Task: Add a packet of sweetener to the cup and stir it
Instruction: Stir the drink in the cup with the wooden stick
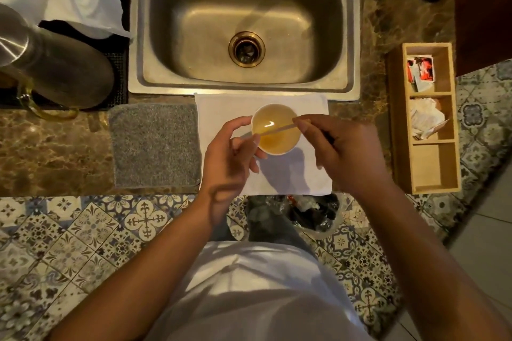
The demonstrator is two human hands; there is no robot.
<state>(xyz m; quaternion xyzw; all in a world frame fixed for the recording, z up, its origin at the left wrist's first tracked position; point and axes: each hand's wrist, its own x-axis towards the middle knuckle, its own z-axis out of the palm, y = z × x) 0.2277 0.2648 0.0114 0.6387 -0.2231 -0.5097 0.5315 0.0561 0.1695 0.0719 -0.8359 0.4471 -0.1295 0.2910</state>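
Observation:
A white cup (277,144) of amber liquid stands on a white cloth (221,108) at the counter's front edge, below the sink. My left hand (232,155) curls around the cup's left side, thumb and fingers touching its rim and wall. My right hand (340,152) pinches a thin wooden stir stick (277,129) that lies across the cup's mouth, its far end near my left fingers. Red and white sweetener packets (419,69) lie in the top compartment of a wooden organiser (396,130) at the right.
A steel sink (243,25) lies behind the cup. A grey cloth (155,147) is left of the white one, a steel kettle (55,63) beyond it. Crumpled white packets (424,117) fill the organiser's middle compartment. A bin (313,213) sits on the floor below.

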